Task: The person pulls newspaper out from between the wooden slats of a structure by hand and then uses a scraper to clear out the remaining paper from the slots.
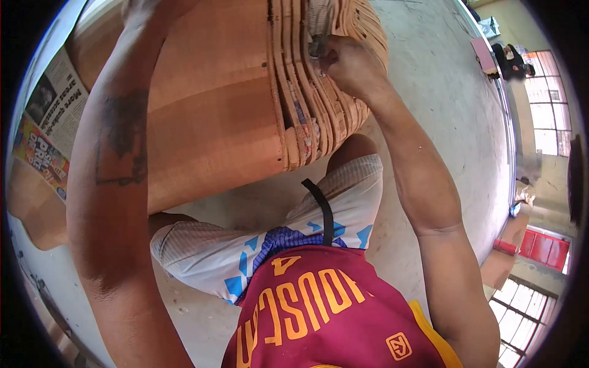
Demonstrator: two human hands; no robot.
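A large, curved brown form (208, 116), like cardboard, fills the upper middle. Along its right side runs a band of stacked, wavy layered strips (334, 116), with scraps of printed paper tucked between some of them. My right hand (353, 64) is at the top of these strips, its fingers closed round a small, greyish, partly see-through thing (317, 46) that I cannot make out. At the top edge, my left hand (147, 7) is over the brown form; its fingers are cut off by the frame.
Printed newspaper (52, 116) lies at the left by the brown form. My bent legs in white shorts (211, 254) are just below it. Grey floor (448, 104) stretches to the right. Beyond stand a pink panel (485, 56), brown board (506, 251) and barred windows (549, 101).
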